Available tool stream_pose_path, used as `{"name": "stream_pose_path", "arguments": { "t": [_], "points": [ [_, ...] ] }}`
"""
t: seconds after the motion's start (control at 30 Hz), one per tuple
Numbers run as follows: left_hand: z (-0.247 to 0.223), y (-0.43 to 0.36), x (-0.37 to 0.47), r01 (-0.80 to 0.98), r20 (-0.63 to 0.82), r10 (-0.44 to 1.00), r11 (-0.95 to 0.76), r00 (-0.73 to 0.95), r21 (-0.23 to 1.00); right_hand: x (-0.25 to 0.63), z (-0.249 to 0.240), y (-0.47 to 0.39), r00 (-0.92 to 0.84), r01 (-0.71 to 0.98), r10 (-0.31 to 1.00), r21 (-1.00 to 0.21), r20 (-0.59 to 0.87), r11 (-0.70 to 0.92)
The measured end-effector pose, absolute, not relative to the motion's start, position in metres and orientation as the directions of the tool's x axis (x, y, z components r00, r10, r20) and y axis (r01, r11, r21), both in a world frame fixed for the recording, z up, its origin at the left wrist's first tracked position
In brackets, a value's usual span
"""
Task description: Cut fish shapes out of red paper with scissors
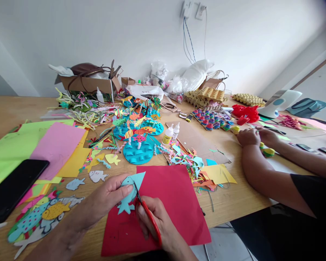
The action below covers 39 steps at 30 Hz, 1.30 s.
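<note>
Scissors (pixel 152 220) at edge of blue paper (pixel 128 196), roomy red sheet (pixel 176 206) beneath

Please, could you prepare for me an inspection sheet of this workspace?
Surface: wooden table; a red sheet lies near its front edge.
Job's things: blue paper with a fish drawn on it; red-handled scissors, blades against the paper.
Clutter: paper scraps beyond the red sheet; black phone at left.
Left grip: pinches the blue paper.
Right grip: holds the scissors.
Cables: cords hang from wall outlets; lower ends not visible.
Surroundings: white wall behind; a co-worker's hands at right.
</note>
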<state>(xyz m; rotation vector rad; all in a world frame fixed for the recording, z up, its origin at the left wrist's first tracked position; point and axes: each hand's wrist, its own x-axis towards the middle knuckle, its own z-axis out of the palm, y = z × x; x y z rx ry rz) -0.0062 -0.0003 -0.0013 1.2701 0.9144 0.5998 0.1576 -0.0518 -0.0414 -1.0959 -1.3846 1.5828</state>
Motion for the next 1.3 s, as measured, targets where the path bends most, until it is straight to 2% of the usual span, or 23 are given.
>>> {"name": "stream_pose_path", "arguments": {
  "t": [0.6, 0.83, 1.3],
  "points": [
    [-0.004, 0.003, -0.013, 0.126, -0.288, 0.807, 0.26, 0.515, 0.957, 0.162, -0.05, -0.052, -0.354, 0.121, 0.93, -0.991, -0.102, -0.063],
    [-0.008, 0.002, -0.012, 0.168, -0.223, 0.888, 0.168, 0.402, 0.971, 0.158, -0.05, -0.051, -0.348, 0.079, 0.932, -0.994, -0.101, -0.078],
    [-0.01, 0.001, -0.01, 0.149, -0.221, 0.884, 0.174, 0.413, 0.973, 0.158, -0.048, -0.051, -0.343, 0.041, 0.934, -0.995, -0.096, -0.088]
  ]
}}
